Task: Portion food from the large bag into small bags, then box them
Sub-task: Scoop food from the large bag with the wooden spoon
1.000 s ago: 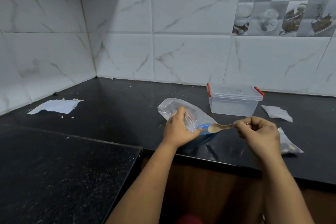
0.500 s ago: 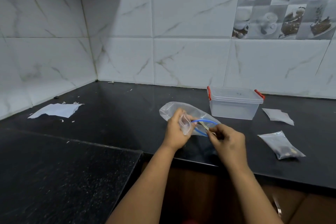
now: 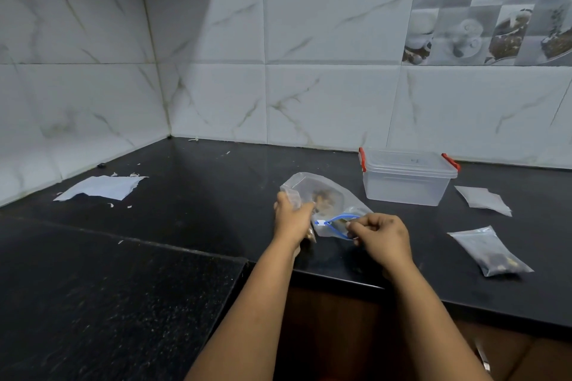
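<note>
**Scooping from the large bag into a small one**

I read this step as drawing a portion out of the large zip bag (image 3: 325,199), which lies on its side on the black worktop (image 3: 198,195), its blue-rimmed mouth turned toward me and a brownish clump of food showing through the plastic deeper inside. To do it well I would hold the mouth wide, reach the scoop far enough in to meet the food, and bring the small bag close under the rim so nothing drops on the stone.

My left hand (image 3: 291,218) sits just left of the large bag's mouth, knuckles up, its fingers curled round a small clear bag (image 3: 294,196) that seems to hold a little food already; the wrist is bent slightly inward. My right hand (image 3: 379,233) is at the near right side of the mouth, fingers curled tight into a pinch at the blue rim. I judge it holds a small scoop handle, but the tool is hidden and I cannot tell for sure. Both forearms reach forward from the worktop's edge and converge on the bag.

Right of the large bag, a filled small bag (image 3: 492,252) lies flat. Behind and right of it stands the lidded clear box (image 3: 407,181) with red clips, closed for now, with flat empty bags (image 3: 483,199) beside it.
</note>
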